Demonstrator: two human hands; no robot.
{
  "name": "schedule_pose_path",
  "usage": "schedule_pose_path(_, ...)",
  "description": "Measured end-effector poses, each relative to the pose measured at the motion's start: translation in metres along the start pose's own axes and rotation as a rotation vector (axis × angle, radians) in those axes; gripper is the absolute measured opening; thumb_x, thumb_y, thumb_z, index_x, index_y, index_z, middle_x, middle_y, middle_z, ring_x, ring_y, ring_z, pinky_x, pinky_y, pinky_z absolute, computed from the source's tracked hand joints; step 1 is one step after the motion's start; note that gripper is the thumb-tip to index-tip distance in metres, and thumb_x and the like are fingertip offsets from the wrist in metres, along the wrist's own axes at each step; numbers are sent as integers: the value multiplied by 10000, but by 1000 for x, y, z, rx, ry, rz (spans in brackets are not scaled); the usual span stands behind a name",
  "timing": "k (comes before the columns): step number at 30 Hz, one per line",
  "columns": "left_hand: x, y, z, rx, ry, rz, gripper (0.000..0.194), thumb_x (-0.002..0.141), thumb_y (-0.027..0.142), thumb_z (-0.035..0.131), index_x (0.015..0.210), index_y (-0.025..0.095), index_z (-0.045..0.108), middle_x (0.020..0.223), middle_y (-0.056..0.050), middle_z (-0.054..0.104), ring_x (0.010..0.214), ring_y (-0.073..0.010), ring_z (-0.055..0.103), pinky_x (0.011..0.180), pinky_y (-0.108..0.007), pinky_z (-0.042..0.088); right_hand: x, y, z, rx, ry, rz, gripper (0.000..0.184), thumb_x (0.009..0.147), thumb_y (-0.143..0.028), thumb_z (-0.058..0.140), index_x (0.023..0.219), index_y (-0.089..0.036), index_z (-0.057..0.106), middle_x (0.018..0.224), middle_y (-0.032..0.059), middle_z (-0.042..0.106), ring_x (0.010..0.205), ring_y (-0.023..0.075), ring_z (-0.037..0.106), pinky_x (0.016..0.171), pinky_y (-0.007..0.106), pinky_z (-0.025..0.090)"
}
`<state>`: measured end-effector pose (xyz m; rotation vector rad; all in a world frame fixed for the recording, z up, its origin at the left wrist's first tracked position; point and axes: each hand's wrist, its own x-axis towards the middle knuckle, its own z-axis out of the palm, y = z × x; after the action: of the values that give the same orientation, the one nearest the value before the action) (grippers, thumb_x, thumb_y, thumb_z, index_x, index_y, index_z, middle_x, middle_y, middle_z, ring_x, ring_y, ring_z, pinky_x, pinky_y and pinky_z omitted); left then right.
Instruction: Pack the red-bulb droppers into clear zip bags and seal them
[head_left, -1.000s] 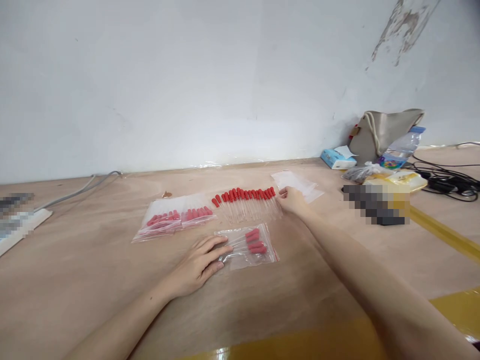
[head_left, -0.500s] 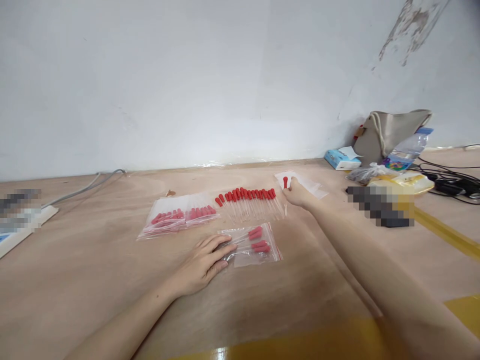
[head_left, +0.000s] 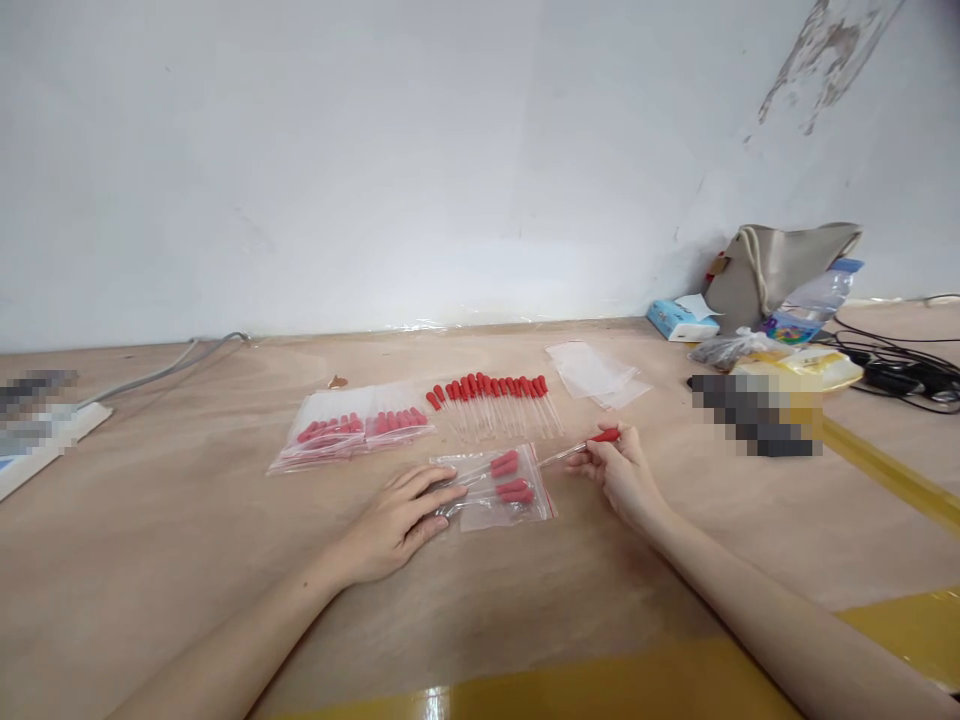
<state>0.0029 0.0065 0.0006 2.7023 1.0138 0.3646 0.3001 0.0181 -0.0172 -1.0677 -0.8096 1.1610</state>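
Note:
My left hand (head_left: pixel 409 515) lies flat with its fingers spread, pressing on the left end of a clear zip bag (head_left: pixel 480 515) that holds several red-bulbed droppers. In my right hand (head_left: pixel 619 470) a dropper (head_left: pixel 602 436) is pinched near its red bulb. Its glass tip points left, at the right edge of the zip bag; whether it touches cannot be made out. Behind the bag lies a row of loose droppers (head_left: pixel 487 390), bulbs toward the wall. Filled zip bags (head_left: pixel 322 455) are stacked left of that row.
Flat empty bags (head_left: pixel 589 372) lie back right of the row. Farther right are a tissue pack (head_left: pixel 681 320), a grey bag (head_left: pixel 795 270), a yellow packet (head_left: pixel 806 370) and black cables (head_left: pixel 915 380). A grey cable (head_left: pixel 172 370) and white-edged object (head_left: pixel 94 415) are at left. Yellow tape (head_left: pixel 600 685) crosses the front.
My right hand has come back toward me from the flat bags with the dropper, which has turned from upright to nearly level, tip leftward. My left hand stays on the zip bag.

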Motion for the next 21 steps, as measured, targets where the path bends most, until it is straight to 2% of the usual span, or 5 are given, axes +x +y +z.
schedule_pose_path(8, 0, 0, -1, 3, -13, -10, 368, 924, 285, 362, 1289, 318, 396, 1335, -23, 386, 1221, -226, 345, 988, -417, 334, -11, 6, 7, 13, -114, 31, 394, 681, -285, 593, 915, -260, 278, 734, -70, 517, 606, 116, 606, 642, 358, 528)
schedule_pose_path(16, -1, 0, 0, -2, -2, -6, 370, 925, 288, 361, 1292, 332, 389, 1340, -18, 379, 1222, -223, 348, 988, -414, 337, -16, 1, 2, -28, -162, 57, 397, 667, -335, 626, 892, -253, 310, 713, -67, 534, 560, 118, 593, 592, 329, 502)
schedule_pose_path(19, -1, -1, 0, -1, -6, -5, 371, 923, 289, 364, 1290, 337, 392, 1337, -15, 385, 1220, -223, 352, 990, -416, 336, -14, 0, 0, -106, -156, 44, 381, 635, -388, 663, 831, -229, 378, 691, -54, 539, 583, 114, 583, 622, 316, 496)
schedule_pose_path(21, -1, -1, 0, -3, -6, -6, 370, 924, 288, 361, 1289, 336, 394, 1338, -13, 385, 1222, -224, 351, 990, -415, 337, -11, 1, -3, -246, -200, 33, 334, 635, -406, 666, 793, -209, 447, 672, -39, 540, 579, 107, 557, 599, 288, 479)
